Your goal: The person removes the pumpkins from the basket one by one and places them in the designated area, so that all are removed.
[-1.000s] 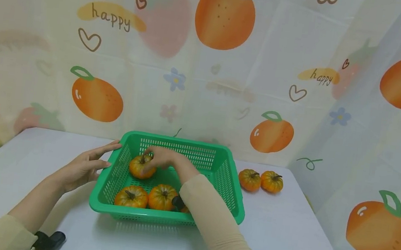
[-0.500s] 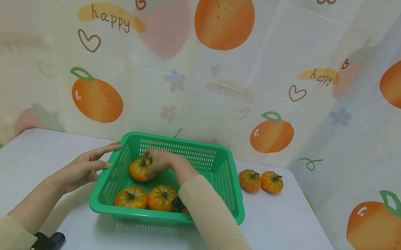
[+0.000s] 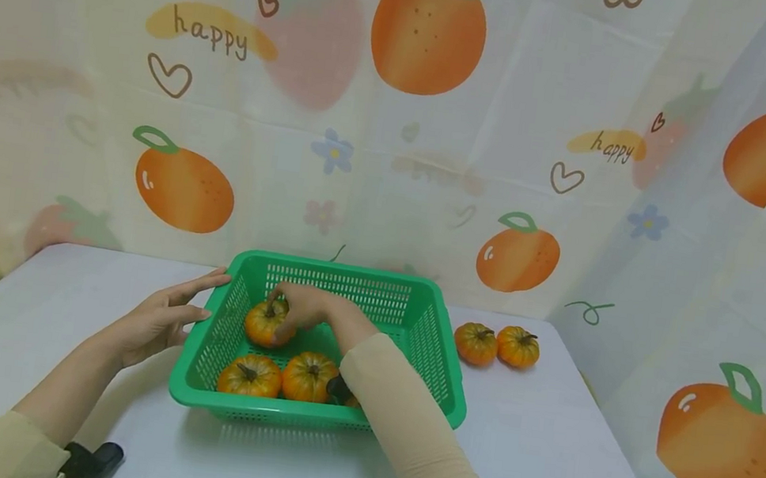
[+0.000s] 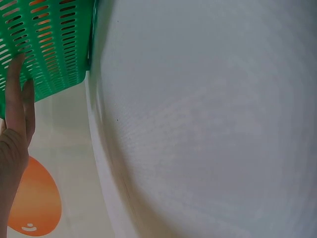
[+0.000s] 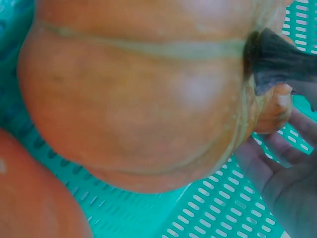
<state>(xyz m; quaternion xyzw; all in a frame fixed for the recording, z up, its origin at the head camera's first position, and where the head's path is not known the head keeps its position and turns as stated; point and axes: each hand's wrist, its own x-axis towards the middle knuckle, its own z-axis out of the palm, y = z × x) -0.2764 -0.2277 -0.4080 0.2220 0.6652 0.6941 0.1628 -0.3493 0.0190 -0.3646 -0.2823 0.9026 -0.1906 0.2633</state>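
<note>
Inside the green plastic basket [image 3: 315, 412], my right hand [image 3: 308, 309] grips a small orange pumpkin [image 3: 261, 325] at the back left, its fingers curled over the top near the stem. In the right wrist view that pumpkin shows only partly, behind a much closer pumpkin [image 5: 143, 109]. Two more pumpkins, one at the left [image 3: 248, 375] and one in the middle [image 3: 310, 378], sit along the basket's front side. A third beside them is mostly hidden by my right sleeve. My left hand [image 3: 158, 319] touches the basket's left side with extended fingers, seen against the slotted wall [image 4: 54, 54] in the left wrist view.
Two pumpkins, one nearer [image 3: 474, 344] and one farther right [image 3: 518, 347], stand on the white table [image 3: 543, 450] just right of the basket. A fruit-printed curtain [image 3: 393, 153] hangs behind the table and along its right side.
The pumpkin under my right hand has shifted very slightly, and the fingers have settled lower around it. My left hand and the basket stay in place.
</note>
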